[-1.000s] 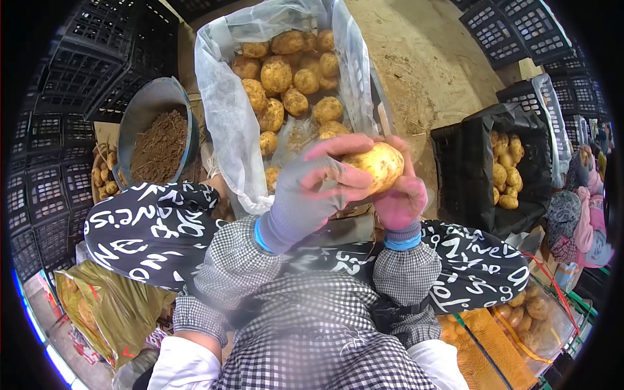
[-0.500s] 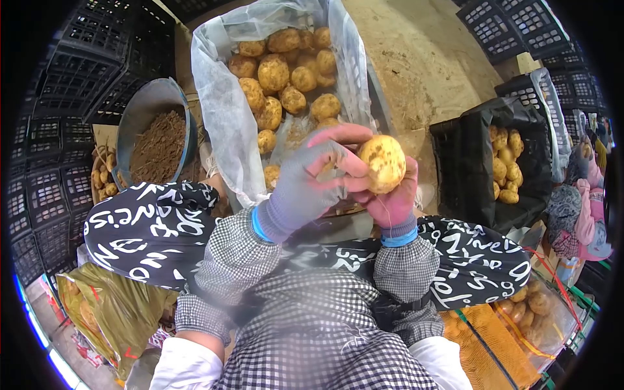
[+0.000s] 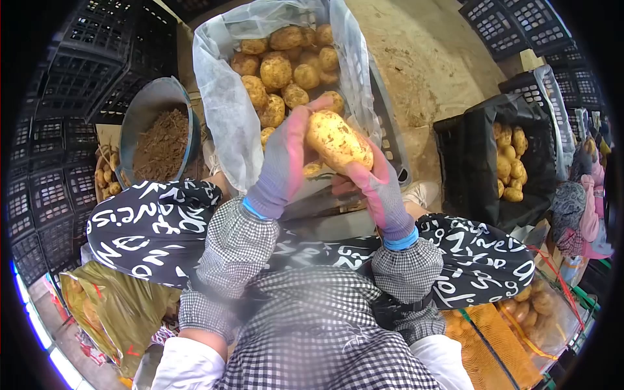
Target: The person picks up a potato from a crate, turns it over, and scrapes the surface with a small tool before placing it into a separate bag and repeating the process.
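Observation:
A large yellow potato (image 3: 338, 141) with brown specks of soil is held up between my two gloved hands, its long side tilted. My left hand (image 3: 285, 156), in a grey and pink glove, grips its left end. On the lower right end, the fingers and thumb of my right hand (image 3: 382, 192) are closed. Just beyond and below my hands, a crate lined with white cloth (image 3: 224, 97) holds several soil-covered potatoes (image 3: 275, 70).
At the left stands a bucket (image 3: 192, 133) of dark soil. A black-lined crate (image 3: 455, 156) with cleaner potatoes (image 3: 510, 162) is at the right. Stacked black crates (image 3: 45, 162) line the left side. An orange mesh sack (image 3: 484, 351) lies at the lower right.
The potato has turned from end-on to lengthwise and moved left. My left hand has shifted to its left end, and my right hand has dropped slightly lower.

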{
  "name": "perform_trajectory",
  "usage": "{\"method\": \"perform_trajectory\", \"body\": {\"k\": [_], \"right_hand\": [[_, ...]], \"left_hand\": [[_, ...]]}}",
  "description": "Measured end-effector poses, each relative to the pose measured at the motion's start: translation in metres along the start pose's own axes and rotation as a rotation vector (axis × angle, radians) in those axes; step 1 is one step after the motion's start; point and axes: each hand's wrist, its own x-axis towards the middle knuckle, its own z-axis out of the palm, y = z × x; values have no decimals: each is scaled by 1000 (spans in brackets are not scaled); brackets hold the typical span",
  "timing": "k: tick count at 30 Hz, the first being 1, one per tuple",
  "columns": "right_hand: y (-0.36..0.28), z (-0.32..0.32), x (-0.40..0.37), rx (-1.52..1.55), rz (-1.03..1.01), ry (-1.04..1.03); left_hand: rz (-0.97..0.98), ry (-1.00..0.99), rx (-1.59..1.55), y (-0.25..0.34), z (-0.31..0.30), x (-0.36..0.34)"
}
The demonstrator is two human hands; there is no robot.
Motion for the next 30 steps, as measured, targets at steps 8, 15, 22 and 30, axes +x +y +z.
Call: {"method": "perform_trajectory", "body": {"k": [8, 15, 22, 30], "right_hand": [[-1, -32, 1, -30, 67, 27], [3, -18, 5, -301, -395, 231], [7, -42, 9, 7, -454, 385], [-6, -25, 0, -155, -393, 258]], "left_hand": [[-91, -39, 237, 18, 26, -9], [-256, -51, 136, 17, 28, -14], [-358, 8, -172, 12, 20, -8], [-217, 40, -70, 13, 23, -8]]}}
